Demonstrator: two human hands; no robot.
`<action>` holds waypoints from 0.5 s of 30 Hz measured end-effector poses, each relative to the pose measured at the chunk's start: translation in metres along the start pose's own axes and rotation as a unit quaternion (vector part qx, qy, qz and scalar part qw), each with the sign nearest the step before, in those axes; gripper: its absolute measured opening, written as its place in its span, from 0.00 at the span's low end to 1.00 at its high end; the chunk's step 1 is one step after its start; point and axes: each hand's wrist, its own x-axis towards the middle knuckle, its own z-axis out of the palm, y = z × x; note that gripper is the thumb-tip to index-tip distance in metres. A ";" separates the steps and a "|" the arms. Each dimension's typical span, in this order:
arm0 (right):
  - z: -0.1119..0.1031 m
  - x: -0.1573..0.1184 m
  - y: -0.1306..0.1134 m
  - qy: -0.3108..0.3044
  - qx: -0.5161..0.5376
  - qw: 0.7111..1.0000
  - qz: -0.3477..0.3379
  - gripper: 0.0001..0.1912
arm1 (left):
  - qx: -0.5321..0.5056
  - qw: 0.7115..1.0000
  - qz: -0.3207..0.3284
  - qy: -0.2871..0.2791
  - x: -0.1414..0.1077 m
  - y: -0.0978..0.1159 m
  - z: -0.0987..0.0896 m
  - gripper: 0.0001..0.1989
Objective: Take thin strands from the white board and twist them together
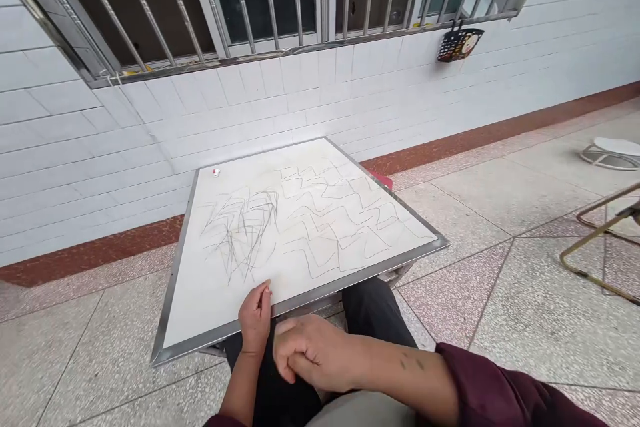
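My left hand (pixel 256 315) rests at the near edge of a white-topped table (pixel 200 317) with a grey metal rim. Its thumb and fingers are pinched together, and what they hold, if anything, is too small to name. Above my lap, my right hand (pixel 316 350) is curled closed with the palm side hidden. Thin dark lines (pixel 245 227) form a dense tangle on the left half of the tabletop. Wavy, more widely spaced lines (pixel 335 213) cover the right half. Near the far left corner lies a small red and white object (pixel 216 173).
A white tiled wall (pixel 280 103) with a barred window (pixel 265 0) stands behind the table. A dark patterned basket (pixel 460 45) hangs from the bars. To the right are a metal-framed seat (pixel 590 257) and a round white-topped stool (pixel 613 150).
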 end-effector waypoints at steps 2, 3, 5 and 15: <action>0.023 -0.020 0.046 -0.062 -0.148 0.985 0.057 0.10 | 0.001 1.000 0.005 -0.012 0.000 0.000 -0.002 0.16; 0.031 -0.032 0.067 -0.071 -0.167 0.981 0.075 0.10 | 0.000 1.000 0.007 -0.016 0.000 0.001 -0.003 0.16; 0.039 -0.058 0.102 -0.085 -0.223 0.964 0.117 0.13 | -0.002 1.000 0.011 -0.022 0.000 0.002 -0.004 0.16; 0.053 -0.136 0.161 -0.030 -0.269 0.950 0.152 0.14 | 0.033 0.997 -0.002 0.064 0.000 -0.001 -0.014 0.17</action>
